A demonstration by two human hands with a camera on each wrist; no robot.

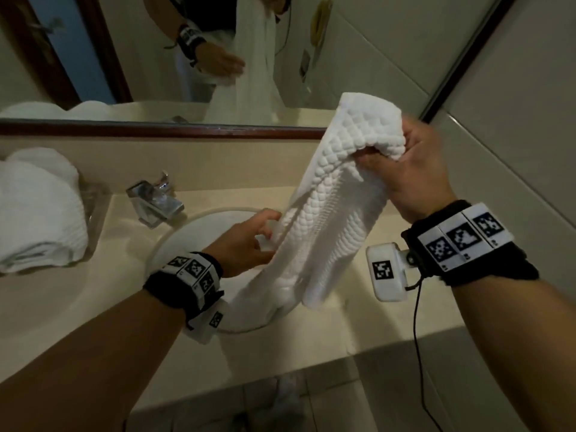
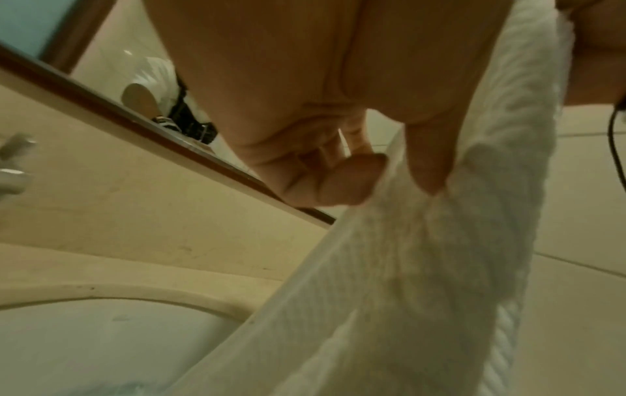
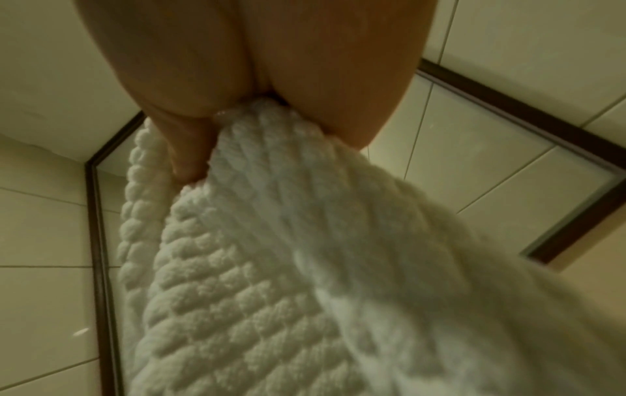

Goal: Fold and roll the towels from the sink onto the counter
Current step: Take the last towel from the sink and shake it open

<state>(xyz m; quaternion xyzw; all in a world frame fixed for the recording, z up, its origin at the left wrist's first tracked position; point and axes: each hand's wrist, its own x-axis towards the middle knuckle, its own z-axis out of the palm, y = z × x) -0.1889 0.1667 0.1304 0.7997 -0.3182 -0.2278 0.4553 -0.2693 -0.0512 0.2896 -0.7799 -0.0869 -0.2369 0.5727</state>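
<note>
right hand (image 1: 414,169): up high, fingers and thumb bunched round the top end of the towel (image 1: 330,207). In the right wrist view the fabric (image 3: 288,254) comes straight out from between thumb and fingers (image 3: 188,150), so yeah, a solid grip.

left hand (image 1: 246,241): lower down, just over the sink (image 1: 174,232). The left wrist view shows the thumb (image 2: 430,158) on one side of the towel's edge (image 2: 389,268) and curled fingers (image 2: 342,182) on the other, so it's pinching the edge about halfway down.

towel: white, bumpy quilted texture. It hangs from the right fingers down past the left fingers, and its bottom end droops over the sink's near rim. Looks loosely doubled lengthwise, not rolled.

sink: round white basin below the left fingers, sunk into the beige counter (image 1: 103,294). Can't tell if more towels are in it, since hand and towel cover most of it.

tap (image 1: 156,201): chrome, off to the left of the left fingers, behind the basin.

pile (image 1: 37,213): white towels stacked on the counter far left, well apart from both hands.

mirror (image 1: 124,57): behind the counter, above the fingers, dark wood frame, reflecting hands and towel.

wall (image 1: 514,120): pale tiles right of the right hand.
</note>
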